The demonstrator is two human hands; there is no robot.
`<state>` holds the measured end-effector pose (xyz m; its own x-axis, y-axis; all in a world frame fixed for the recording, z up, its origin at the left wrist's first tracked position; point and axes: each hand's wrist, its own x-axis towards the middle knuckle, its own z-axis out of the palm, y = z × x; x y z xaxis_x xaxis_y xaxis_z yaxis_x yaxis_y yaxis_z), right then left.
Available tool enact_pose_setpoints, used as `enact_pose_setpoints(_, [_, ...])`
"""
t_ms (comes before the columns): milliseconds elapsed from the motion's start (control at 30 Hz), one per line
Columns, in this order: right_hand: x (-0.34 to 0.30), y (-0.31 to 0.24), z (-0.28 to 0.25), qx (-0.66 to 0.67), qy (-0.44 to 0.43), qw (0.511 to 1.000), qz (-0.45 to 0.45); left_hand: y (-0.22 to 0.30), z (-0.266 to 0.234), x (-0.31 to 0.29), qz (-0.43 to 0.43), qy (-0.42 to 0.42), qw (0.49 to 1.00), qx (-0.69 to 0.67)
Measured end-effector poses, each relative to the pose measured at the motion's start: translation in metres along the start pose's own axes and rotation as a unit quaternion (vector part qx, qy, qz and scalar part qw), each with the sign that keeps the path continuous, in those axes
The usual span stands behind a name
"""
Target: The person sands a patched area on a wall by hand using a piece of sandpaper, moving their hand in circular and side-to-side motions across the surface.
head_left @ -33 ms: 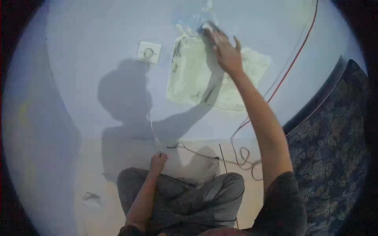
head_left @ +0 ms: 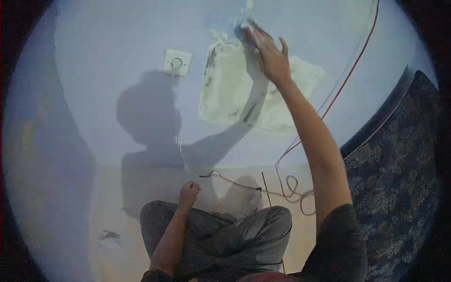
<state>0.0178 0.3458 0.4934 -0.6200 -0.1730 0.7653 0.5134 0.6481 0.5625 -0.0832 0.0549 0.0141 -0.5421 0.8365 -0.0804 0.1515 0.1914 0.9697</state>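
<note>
High on the pale wall (head_left: 117, 47), my right hand (head_left: 273, 58) reaches above a cream patch (head_left: 225, 84) with dark marks. Its fingers lie stretched and pressed together against a bluish smear (head_left: 218, 23). A small pale and dark thing (head_left: 245, 30) shows at the fingertips, too blurred to name. My left hand (head_left: 189, 192) rests curled into a loose fist by my left knee, with nothing visible in it. Just above it, a thin white cable (head_left: 180, 148) runs down from a square white wall socket (head_left: 176, 63).
A red cable (head_left: 347, 80) crosses the wall at right and coils on the floor near my right knee. Dark patterned upholstery (head_left: 399, 188) stands along the right side. A crumpled whitish scrap (head_left: 109, 238) lies on the tan floor (head_left: 122, 263) to my left.
My right hand has shifted slightly up and to the right along the wall. The left hand stays where it was.
</note>
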Motion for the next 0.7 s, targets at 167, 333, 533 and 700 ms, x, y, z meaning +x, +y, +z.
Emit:
enact_pose_setpoints(167, [0.096, 0.036, -0.012, -0.109, 0.023, 0.979, -0.171, -0.036, 0.0, 0.013, 0.125, 0.007, 0.986, 0.108])
enact_pose_setpoints(333, [0.152, 0.041, -0.015, -0.028, 0.009, 0.993, -0.114, -0.024, 0.001, 0.006, 0.047, -0.042, 0.998, 0.0])
enact_pose_setpoints(533, [0.145, 0.025, 0.017, 0.055, 0.115, 0.991, -0.044, -0.026, 0.003, 0.003, 0.149, -0.039, 0.981, 0.12])
enact_pose_setpoints(700, [0.135, -0.019, 0.014, 0.122, 0.175, 0.976, 0.036, 0.0, -0.007, -0.001, 0.08, -0.056, 0.99, 0.097])
